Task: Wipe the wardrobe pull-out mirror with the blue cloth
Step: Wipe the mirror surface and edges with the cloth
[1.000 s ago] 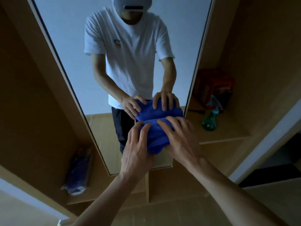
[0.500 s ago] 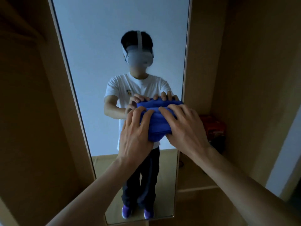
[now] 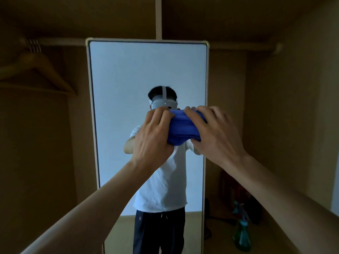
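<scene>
Wardrobe pull-out mirror stands upright in the middle of the wooden wardrobe, its pale frame rising almost to the clothes rail that runs behind its top edge. The glass shows a pale wall and the reflection of a person in a white T-shirt and dark trousers, wearing a white headset.

Two bare forearms reach in from the lower corners and meet at about mid-height, over the right half of the glass. The left hand and the right hand both grasp the blue cloth: the fingers of each curl over its top edge, with the bunched fabric squeezed between the two hands and held against the glass. The cloth's right end lies near the mirror's right frame.

On the left, a wooden hanger hangs from the rail, well apart from the mirror. Low on the right, on the wardrobe floor just beside the mirror's frame, stands a green spray bottle with a blue trigger head. Behind it sits something dark and reddish, too dim to make out.
</scene>
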